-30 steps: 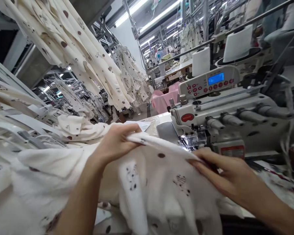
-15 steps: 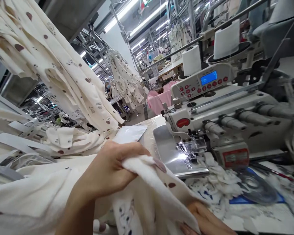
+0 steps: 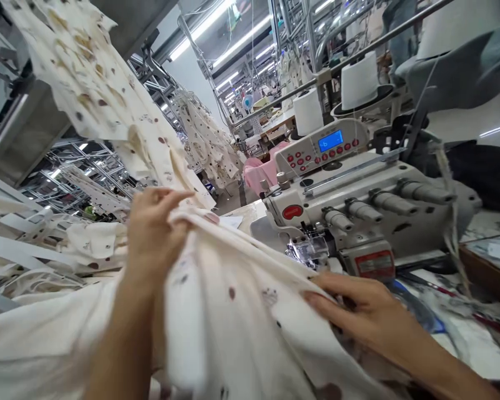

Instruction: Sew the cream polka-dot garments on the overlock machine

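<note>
Both hands on the cream dotted cotton garment (image 3: 241,300), stretched before the white overlock sewing machine (image 3: 358,216).
Left hand (image 3: 152,236) raised, fingers pinching its top edge; right hand (image 3: 358,311) low, fingers grasping the hem.

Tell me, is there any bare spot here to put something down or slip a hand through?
Hardly. The one free patch is the tabletop strip between the fabric and the sewing machine. Left hand and right hand grip that fabric. Scraps crowd the table right of the machine; cloth piles fill the left.
</note>
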`<state>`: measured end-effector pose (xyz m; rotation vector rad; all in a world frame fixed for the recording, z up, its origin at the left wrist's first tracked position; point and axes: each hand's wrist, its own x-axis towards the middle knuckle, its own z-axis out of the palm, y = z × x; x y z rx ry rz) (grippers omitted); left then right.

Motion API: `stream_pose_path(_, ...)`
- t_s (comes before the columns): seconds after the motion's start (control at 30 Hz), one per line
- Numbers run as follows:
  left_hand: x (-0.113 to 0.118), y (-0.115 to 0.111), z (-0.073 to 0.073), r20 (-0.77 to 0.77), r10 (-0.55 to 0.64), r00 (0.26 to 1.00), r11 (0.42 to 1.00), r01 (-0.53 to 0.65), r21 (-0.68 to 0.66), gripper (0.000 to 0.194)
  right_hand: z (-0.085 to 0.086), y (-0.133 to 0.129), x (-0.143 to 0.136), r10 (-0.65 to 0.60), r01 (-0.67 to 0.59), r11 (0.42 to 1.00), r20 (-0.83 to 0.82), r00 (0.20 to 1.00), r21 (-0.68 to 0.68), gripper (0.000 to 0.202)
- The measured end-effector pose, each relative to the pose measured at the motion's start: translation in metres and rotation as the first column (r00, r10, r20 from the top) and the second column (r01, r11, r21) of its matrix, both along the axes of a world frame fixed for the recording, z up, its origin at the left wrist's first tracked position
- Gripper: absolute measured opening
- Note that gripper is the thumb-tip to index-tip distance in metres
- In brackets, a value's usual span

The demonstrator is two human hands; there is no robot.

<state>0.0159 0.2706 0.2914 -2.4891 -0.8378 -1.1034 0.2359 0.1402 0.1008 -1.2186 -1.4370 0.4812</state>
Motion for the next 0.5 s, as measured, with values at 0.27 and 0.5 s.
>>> stream_pose_path(0.27,0.041,-0.047,-0.171,-0.025,-0.357,0.934,0.868,0.321,-0.378,0.032,-0.014,0.008,-0.002,-0.138,0.131,0.988,-0.081,0.987,-0.086,0.048)
stream_pose_path(0.5,0.038,-0.021,-0.141,0.078,-0.393,0.916,0.690,0.350,-0.634,0.006,-0.032,-0.012,-0.027,-0.036,-0.037,0.972,-0.305,0.952,-0.231,0.048)
